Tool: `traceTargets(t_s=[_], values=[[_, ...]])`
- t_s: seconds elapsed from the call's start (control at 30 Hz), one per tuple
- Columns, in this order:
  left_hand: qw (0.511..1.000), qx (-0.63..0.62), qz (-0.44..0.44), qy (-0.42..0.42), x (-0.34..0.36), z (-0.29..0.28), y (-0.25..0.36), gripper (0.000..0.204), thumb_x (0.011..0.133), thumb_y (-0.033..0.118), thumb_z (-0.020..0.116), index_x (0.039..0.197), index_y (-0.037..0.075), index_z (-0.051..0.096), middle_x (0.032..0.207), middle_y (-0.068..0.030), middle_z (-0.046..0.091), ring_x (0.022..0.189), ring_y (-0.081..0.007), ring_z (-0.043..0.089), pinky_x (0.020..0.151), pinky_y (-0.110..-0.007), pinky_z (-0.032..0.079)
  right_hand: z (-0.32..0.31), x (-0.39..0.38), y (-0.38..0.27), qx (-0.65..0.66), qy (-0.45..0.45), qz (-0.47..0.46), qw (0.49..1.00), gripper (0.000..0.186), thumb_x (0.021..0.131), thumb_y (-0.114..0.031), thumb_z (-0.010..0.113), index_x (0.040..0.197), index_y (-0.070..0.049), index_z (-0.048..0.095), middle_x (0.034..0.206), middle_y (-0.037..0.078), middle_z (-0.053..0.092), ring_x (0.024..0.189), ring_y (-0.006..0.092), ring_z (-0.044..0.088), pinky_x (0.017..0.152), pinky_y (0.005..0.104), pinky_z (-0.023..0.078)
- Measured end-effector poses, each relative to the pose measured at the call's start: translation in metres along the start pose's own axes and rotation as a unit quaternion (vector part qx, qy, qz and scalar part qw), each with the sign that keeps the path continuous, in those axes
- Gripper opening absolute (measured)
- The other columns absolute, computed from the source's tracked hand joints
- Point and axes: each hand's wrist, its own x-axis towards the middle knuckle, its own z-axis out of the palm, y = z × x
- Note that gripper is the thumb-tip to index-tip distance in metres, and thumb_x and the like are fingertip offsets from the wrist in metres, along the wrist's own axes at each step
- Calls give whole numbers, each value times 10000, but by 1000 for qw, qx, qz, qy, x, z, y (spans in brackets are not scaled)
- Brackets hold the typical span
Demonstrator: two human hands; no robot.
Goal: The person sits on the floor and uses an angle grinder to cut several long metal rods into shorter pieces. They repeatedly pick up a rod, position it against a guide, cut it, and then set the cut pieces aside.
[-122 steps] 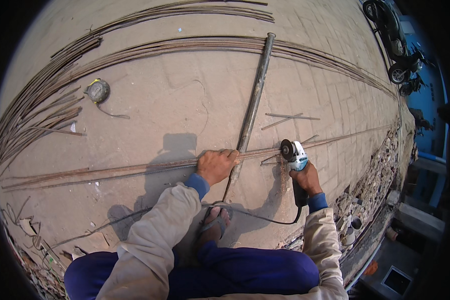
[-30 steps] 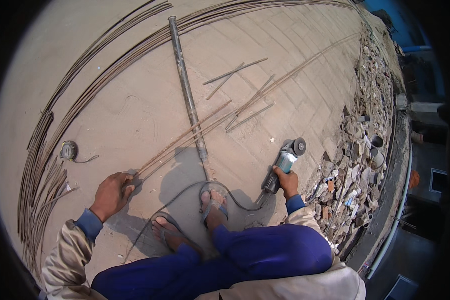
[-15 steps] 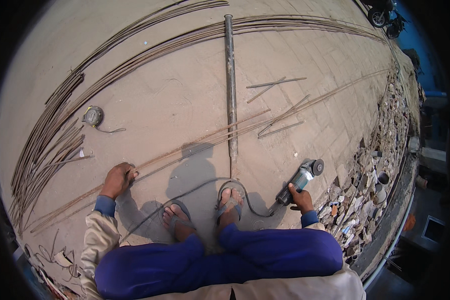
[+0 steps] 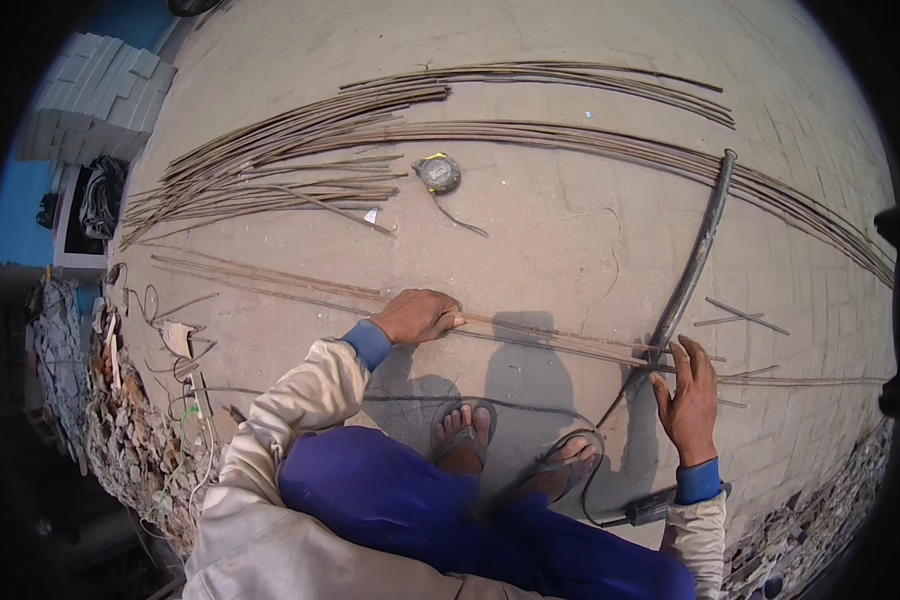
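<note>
At the upper left I have a stack of pale, square-edged blocks [image 4: 100, 95], and below it a jagged strip of broken rubble [image 4: 135, 460] lines the ground's edge; to the right of these, rusty steel bars [image 4: 270, 148] lie in loose, bowed bundles, with a round grey and yellow tape measure [image 4: 440, 175] just beyond their ends, its tongue partly out. My left hand [image 4: 418, 316], just left of centre, is closed, thumb against fingers, on the thin brown rods [image 4: 590, 345], which slant through mid-frame over dusty ground. Below them a smooth black cable [image 4: 530, 405] runs close by the sandalled feet [image 4: 465, 430], both crowding the space under the rods. Right of centre, a dark, scuffed round pipe [image 4: 698, 262] lies crosswise where the rods pass. My right hand [image 4: 688, 400] is open beside it, fingers spread; I cannot tell whether a fingertip touches a rod. Beneath its cuff shows the black handle [image 4: 648, 508] of a tool, the rest hidden, and farther right two short rod pieces [image 4: 748, 316] cross each other on the ground
</note>
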Motion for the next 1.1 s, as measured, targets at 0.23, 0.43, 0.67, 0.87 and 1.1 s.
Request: traceTargets(t_s=[0.23,0.43,0.67,0.87,1.1], values=[[999,29,-2,24,-27,-31,2,457,1020,496,700,955,45,728,877,-192,746,868,-435,726,787,-530,546,46,54,5,31,-253,-74,964,409,1086,-444,596,1078,-43,681,912,209,723,901,423,715,781,532,548],[994,52,-61,74,-66,-69,-39,484,982,532,723,988,49,762,913,-171,758,920,-429,735,812,-532,557,71,84,-45,125,-168,-180,961,281,1037,-291,691,1052,-12,656,879,219,715,802,450,709,714,531,551],[972,98,-157,145,-125,-140,-97,495,952,562,717,1019,75,766,973,-110,753,975,-392,730,858,-526,557,64,176,-146,114,-230,-201,945,266,1088,-281,632,1022,-24,626,823,247,711,752,493,700,684,562,543],[911,219,-208,281,-196,-172,-128,316,944,436,777,1001,125,773,1082,-49,745,1070,-308,699,1011,-471,520,74,195,-252,206,-248,-199,925,261,1108,-253,611,1043,0,623,786,283,696,779,516,703,702,583,541],[745,66,-165,643,-205,-185,-73,236,946,220,825,1128,103,729,1127,-100,736,1099,-338,678,1004,-451,535,101,322,-503,187,-105,-293,932,370,1117,-339,557,1086,-10,725,928,292,763,908,499,747,838,599,573]])
